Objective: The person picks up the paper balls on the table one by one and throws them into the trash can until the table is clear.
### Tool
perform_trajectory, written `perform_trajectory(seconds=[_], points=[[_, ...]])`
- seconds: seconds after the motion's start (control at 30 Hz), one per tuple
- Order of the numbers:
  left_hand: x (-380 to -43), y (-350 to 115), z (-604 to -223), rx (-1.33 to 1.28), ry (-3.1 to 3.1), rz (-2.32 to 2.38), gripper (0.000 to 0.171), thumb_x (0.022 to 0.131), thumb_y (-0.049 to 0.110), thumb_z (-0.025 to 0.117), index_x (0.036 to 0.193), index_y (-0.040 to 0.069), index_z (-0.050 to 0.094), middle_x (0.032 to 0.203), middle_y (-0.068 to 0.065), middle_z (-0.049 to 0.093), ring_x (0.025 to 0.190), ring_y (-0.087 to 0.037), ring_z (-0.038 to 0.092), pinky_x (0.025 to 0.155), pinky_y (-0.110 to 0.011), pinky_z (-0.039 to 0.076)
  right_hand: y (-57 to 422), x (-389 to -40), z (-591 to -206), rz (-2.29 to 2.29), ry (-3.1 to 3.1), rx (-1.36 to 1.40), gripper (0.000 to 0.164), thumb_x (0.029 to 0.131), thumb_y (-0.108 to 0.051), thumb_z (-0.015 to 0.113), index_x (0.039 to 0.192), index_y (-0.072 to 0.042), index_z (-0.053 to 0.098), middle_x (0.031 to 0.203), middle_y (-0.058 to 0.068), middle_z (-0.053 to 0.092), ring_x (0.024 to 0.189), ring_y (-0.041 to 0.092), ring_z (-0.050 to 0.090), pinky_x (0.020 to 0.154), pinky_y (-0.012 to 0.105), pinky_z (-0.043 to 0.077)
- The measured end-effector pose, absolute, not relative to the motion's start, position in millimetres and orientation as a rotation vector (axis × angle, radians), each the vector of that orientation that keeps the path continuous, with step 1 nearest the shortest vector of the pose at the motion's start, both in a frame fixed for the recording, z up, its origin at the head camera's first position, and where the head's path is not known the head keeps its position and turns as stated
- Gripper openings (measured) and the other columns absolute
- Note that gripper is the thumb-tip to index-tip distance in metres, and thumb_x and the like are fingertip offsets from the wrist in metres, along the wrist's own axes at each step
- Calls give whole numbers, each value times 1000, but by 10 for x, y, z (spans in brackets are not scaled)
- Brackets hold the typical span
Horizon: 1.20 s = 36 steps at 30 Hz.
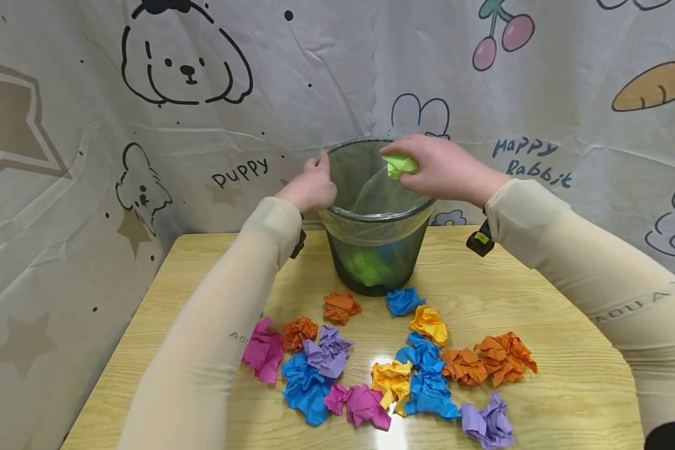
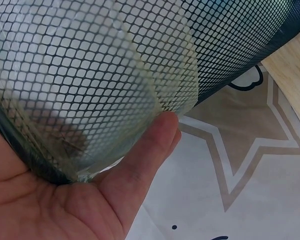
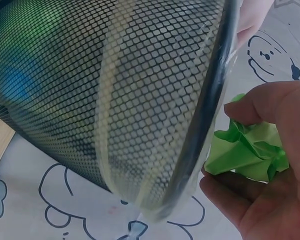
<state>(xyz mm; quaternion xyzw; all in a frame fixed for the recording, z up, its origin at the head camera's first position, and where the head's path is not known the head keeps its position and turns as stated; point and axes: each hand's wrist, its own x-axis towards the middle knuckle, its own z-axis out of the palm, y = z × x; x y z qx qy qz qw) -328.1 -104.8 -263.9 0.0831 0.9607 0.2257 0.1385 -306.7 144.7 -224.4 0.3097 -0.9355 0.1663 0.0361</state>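
Note:
A black mesh wastebasket (image 1: 375, 250) with a clear liner folded over its rim stands at the back of the table. Green and blue crumpled paper shows through its lower mesh. My left hand (image 1: 310, 187) grips the basket's left rim; in the left wrist view its thumb (image 2: 147, 155) lies along the outside, over the liner's edge. Over the right part of the opening, my right hand (image 1: 441, 167) pinches a light green crumpled paper ball (image 1: 399, 165). Seen from the right wrist, this green ball (image 3: 250, 150) sits between thumb and fingers, close beside the rim.
Several crumpled paper balls lie in front of the basket: orange (image 1: 341, 307), blue (image 1: 404, 301), yellow (image 1: 429, 324), purple (image 1: 329, 352) and pink (image 1: 263, 351). Some touch each other. A printed cloth (image 1: 315, 75) hangs behind the wooden table (image 1: 574, 300).

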Motion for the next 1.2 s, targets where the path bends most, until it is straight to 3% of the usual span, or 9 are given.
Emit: perform_trajectory(seconds=[0.17, 0.47, 0.6, 0.7, 0.87, 1.07, 1.1, 1.2], points=[[-3268, -1046, -2629, 240, 2773, 657, 79, 100, 8, 29, 160, 11, -22, 168, -21, -13, 63, -19, 42, 68, -38, 46, 1394, -3133, -2266, 501, -2902, 968, 52, 96, -12, 60, 148, -11, 56, 147, 11, 54, 120, 28, 54, 100, 48, 44], [-3270, -1040, -2633, 228, 2757, 682, 82, 98, 6, 31, 160, 12, -23, 168, -20, -15, 73, -25, 52, 72, -40, 48, 1333, -3225, -2312, 496, -2996, 979, 52, 96, -13, 59, 148, -12, 56, 137, 9, 59, 102, 25, 53, 87, 42, 44], [-3252, -1045, -2611, 228, 2755, 677, 80, 100, 7, 29, 160, 12, -23, 168, -20, -15, 70, -23, 49, 73, -40, 47, 1304, -3249, -2330, 428, -3045, 1016, 54, 94, -13, 61, 148, -12, 56, 133, 10, 60, 96, 25, 54, 81, 40, 45], [-3252, -1045, -2609, 227, 2761, 672, 79, 100, 8, 29, 160, 13, -23, 168, -20, -14, 69, -23, 47, 73, -41, 47, 1293, -3257, -2345, 398, -3067, 1039, 54, 94, -12, 60, 148, -10, 56, 133, 11, 60, 96, 25, 54, 81, 40, 45], [-3233, -1041, -2594, 242, 2770, 658, 79, 100, 9, 29, 160, 11, -22, 168, -21, -13, 83, -29, 56, 78, -42, 46, 1296, -3269, -2367, 382, -3068, 1052, 54, 93, -11, 59, 147, -8, 55, 133, 13, 60, 98, 26, 53, 82, 41, 44], [-3234, -1044, -2597, 238, 2766, 659, 80, 99, 8, 29, 160, 11, -22, 168, -20, -15, 78, -28, 55, 76, -41, 47, 1278, -3257, -2374, 363, -3105, 1024, 63, 92, -14, 60, 154, -12, 48, 142, 13, 53, 96, 26, 52, 81, 41, 45], [-3236, -1043, -2598, 237, 2768, 658, 80, 99, 8, 30, 160, 11, -22, 168, -20, -15, 79, -27, 56, 76, -40, 47, 1275, -3254, -2374, 354, -3112, 1022, 65, 92, -15, 60, 156, -14, 46, 146, 13, 50, 98, 27, 52, 81, 42, 45], [-3238, -1042, -2599, 231, 2770, 655, 80, 99, 9, 30, 160, 11, -22, 168, -20, -14, 81, -28, 56, 78, -40, 47, 1276, -3246, -2363, 300, -3126, 1029, 70, 94, -20, 59, 160, -17, 37, 159, 16, 38, 125, 35, 50, 101, 51, 42]])
